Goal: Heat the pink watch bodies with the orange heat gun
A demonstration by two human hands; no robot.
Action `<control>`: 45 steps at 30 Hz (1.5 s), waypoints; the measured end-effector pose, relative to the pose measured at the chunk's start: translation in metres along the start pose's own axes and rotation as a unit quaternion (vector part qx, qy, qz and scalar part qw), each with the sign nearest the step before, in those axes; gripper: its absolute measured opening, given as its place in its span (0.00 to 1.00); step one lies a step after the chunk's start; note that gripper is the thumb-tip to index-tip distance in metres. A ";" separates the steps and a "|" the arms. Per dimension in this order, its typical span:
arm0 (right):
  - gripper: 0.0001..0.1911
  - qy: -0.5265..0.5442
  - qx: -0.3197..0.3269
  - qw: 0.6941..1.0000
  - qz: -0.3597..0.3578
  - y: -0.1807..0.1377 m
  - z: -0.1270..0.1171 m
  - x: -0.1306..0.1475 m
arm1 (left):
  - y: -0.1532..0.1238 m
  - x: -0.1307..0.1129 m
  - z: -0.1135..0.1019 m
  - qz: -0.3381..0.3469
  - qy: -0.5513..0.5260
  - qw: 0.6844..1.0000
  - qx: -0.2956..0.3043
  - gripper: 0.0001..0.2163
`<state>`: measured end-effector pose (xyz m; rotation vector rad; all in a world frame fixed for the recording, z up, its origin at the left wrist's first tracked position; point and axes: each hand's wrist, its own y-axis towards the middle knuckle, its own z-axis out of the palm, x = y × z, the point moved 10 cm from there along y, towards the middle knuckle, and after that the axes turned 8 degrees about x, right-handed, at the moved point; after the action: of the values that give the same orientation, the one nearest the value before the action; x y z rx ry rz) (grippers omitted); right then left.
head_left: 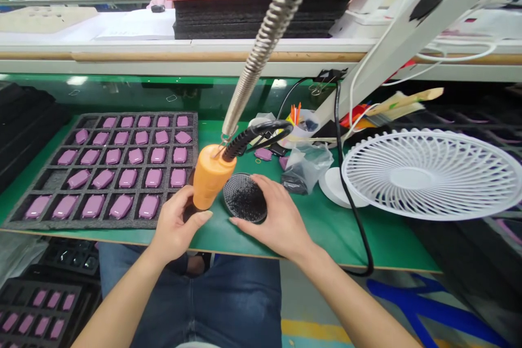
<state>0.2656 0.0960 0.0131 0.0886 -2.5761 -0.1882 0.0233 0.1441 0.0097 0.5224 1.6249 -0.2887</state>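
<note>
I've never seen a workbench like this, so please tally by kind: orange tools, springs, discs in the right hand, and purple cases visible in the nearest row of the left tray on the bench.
Orange tool: 1
Spring: 1
Disc in right hand: 1
Purple cases, nearest row: 5
Total: 8

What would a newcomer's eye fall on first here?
First, the bright orange tool at centre, hooked to a coiled metal spring, with the left hand at its lower end. Just right of it, the right hand spans a round black dish. At left, a dark grid tray holds many purple cases.
</note>
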 end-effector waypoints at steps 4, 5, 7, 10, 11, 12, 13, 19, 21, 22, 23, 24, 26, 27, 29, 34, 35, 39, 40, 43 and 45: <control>0.50 -0.018 0.000 1.000 0.002 0.002 0.002 0.005 | 0.000 -0.001 -0.001 -0.003 -0.001 1.000 -0.004 0.19; 0.50 -0.026 0.004 1.000 0.006 0.002 0.003 0.004 | 0.000 -0.002 -0.001 -0.001 -0.001 1.000 -0.004 0.19; 0.50 -0.044 0.006 0.999 0.020 0.001 0.005 0.002 | 0.000 -0.002 0.000 0.005 0.001 1.000 -0.003 0.18; 0.52 -0.064 0.016 0.997 0.036 -0.003 0.004 -0.004 | -0.001 -0.003 0.000 0.015 0.004 1.000 0.002 0.17; 0.55 -0.065 0.029 0.997 0.034 -0.004 0.004 -0.006 | -0.001 -0.004 0.001 0.017 0.004 1.000 0.005 0.16; 0.58 -0.063 0.049 0.996 0.029 -0.004 0.005 -0.008 | -0.001 -0.004 0.001 0.020 0.004 1.000 0.007 0.16; 0.60 -0.059 0.075 0.995 0.019 -0.002 0.007 -0.009 | -0.001 -0.004 0.001 0.021 0.005 1.000 0.009 0.16; 0.53 -0.015 0.121 0.992 -0.025 0.010 0.008 -0.013 | 0.000 -0.005 0.002 0.026 0.009 1.000 0.010 0.16; 0.53 -0.028 0.089 0.995 -0.017 0.010 0.007 -0.012 | 0.001 -0.006 0.002 0.028 0.005 1.000 0.008 0.16; 0.53 -0.040 0.074 0.996 -0.012 0.008 0.006 -0.012 | 0.001 -0.006 0.002 0.028 0.005 1.000 0.009 0.16; 0.52 -0.051 0.061 0.997 -0.007 0.006 0.006 -0.011 | 0.001 -0.006 0.002 0.028 0.005 1.000 0.009 0.16; 0.52 -0.061 0.049 0.997 -0.001 0.004 0.006 -0.010 | 0.001 -0.006 0.002 0.026 0.007 1.000 0.009 0.16; 0.51 -0.079 0.029 0.996 0.016 0.001 0.004 -0.010 | 0.000 -0.005 0.002 0.023 0.009 1.000 0.008 0.17; 0.52 -0.085 0.022 0.996 0.025 0.000 0.003 -0.010 | 0.000 -0.005 0.001 0.022 0.009 1.000 0.008 0.17; 0.53 -0.093 0.018 0.995 0.035 -0.001 0.003 -0.009 | 0.000 -0.003 0.001 0.020 0.008 1.000 0.008 0.17; 0.51 -0.071 -0.024 0.997 0.027 -0.004 -0.001 -0.005 | 0.001 -0.003 -0.001 0.019 -0.003 1.000 0.003 0.17; 0.51 -0.059 -0.042 0.997 0.022 -0.006 -0.003 -0.004 | 0.001 -0.003 -0.001 0.018 -0.006 1.000 0.002 0.17; 0.54 -0.014 -0.096 0.995 -0.006 -0.013 -0.010 0.001 | 0.002 -0.006 0.000 0.017 -0.015 1.000 0.002 0.17; 0.55 -0.004 -0.102 0.995 -0.011 -0.014 -0.011 0.002 | 0.002 -0.006 0.000 0.017 -0.017 1.000 0.001 0.17; 0.55 0.014 -0.111 0.993 -0.023 -0.013 -0.014 0.006 | 0.002 -0.007 -0.001 0.014 -0.019 1.000 -0.002 0.17; 0.56 0.017 -0.116 0.993 -0.031 -0.011 -0.016 0.008 | 0.002 -0.007 -0.001 0.012 -0.020 1.000 -0.003 0.17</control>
<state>0.2675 0.0824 0.0292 0.0833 -2.4993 -0.5029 0.0236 0.1453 0.0170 0.5284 1.5789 -0.2746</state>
